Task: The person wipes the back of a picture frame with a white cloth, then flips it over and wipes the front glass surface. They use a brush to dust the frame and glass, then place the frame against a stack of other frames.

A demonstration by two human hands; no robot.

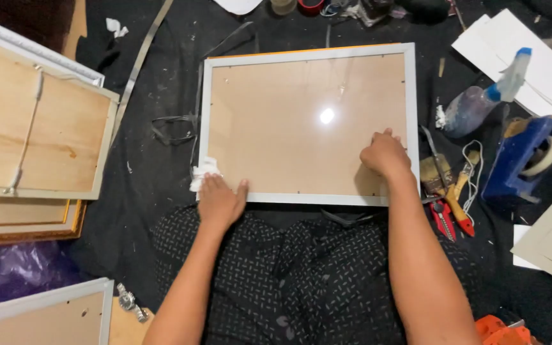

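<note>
a person seated on a dark cloth-covered floor (161, 147) steadies a rectangular picture frame (410, 96), its pale grey moulding smooth and its glossy pane catching a bright spot of light over a tan backing. the frame lies flat at 12 o'clock from the lap, just beyond the patterned black trousers. the left hand (220, 203) rests on the frame's bottom rail at about 10 o'clock, fingers flat and spread, pressing a crumpled white cloth (203, 171) against the lower left corner. the right hand (384, 153) sits at 2 o'clock, fingers curled closed against the pane near the right rail; whether they pinch anything cannot be told. at 3 o'clock lie a worn paintbrush (434, 171), a red utility knife (443, 218), a blue tape dispenser (524, 160) and a plastic spray bottle (480, 102) with a blue nozzle. at 9 o'clock, stacked frames (39, 128) lie face down, showing grainy plywood backs and a white hanging cord.
</note>
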